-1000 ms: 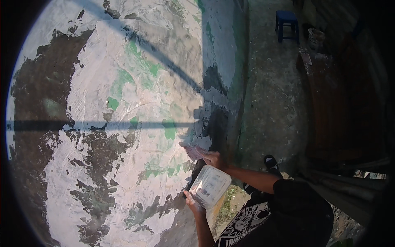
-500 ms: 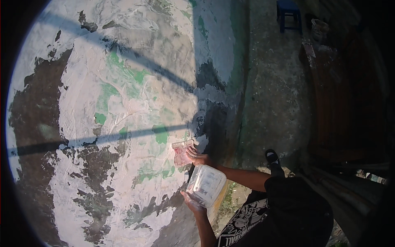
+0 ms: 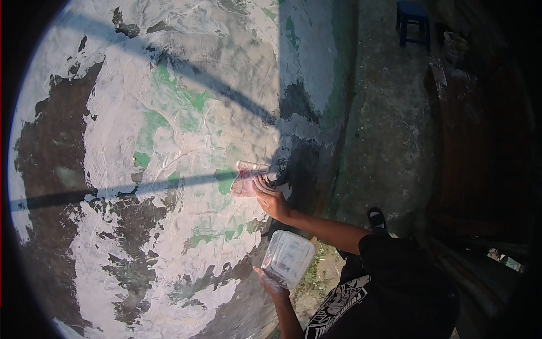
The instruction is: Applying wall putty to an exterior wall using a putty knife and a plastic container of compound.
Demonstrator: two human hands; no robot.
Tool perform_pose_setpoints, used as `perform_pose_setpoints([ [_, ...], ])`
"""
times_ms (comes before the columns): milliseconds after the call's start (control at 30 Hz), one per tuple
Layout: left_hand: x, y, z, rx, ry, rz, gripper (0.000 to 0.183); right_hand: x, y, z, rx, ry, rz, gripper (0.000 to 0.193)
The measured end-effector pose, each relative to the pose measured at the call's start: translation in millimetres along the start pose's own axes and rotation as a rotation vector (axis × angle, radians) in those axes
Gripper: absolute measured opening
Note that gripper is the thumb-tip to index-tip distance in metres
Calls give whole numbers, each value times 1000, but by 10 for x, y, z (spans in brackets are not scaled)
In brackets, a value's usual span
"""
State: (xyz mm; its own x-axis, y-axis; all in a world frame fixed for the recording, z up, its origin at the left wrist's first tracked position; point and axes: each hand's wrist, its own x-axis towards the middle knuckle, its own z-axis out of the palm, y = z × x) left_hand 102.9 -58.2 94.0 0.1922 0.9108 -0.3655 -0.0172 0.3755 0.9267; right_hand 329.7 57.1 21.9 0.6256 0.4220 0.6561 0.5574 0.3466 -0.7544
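Note:
My right hand is closed on a wide, pinkish putty scraper. The scraper lies against the wall, its far edge covered with white putty and fingers pressed along its near side. Patches of white putty, green paint and bare grey show across this wall. Lower down, my left hand grips a clear rectangular plastic tub from beneath and the side, apart from the scraper. The tub is tilted, and whitish smears coat it. How much it contains is hard to make out.
To the right of the wall runs a grey concrete floor. A blue stool stands at the far right, near a bucket. A dark brown piece of furniture stands along the right. My sandalled foot shows on the floor.
My right hand has moved the scraper up the wall, away from the tub. The tub in my left hand has shifted slightly right and down. The whole view has shifted a little.

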Motion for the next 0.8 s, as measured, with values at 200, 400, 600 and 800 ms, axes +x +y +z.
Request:
perform_pose_setpoints([
  [200,-24,-21,-113,-27,84,-20,66,-557,-356,-363,258,-181,47,50],
  [400,-51,-131,-232,-46,83,7,66,396,-391,-554,62,174,72,52],
  [600,19,-154,-439,-80,146,-3,65,755,-439,-61,-22,69,25,57],
  [800,-3,21,-556,-48,155,-18,65,49,-776,-9,-1,-143,-163,60],
])
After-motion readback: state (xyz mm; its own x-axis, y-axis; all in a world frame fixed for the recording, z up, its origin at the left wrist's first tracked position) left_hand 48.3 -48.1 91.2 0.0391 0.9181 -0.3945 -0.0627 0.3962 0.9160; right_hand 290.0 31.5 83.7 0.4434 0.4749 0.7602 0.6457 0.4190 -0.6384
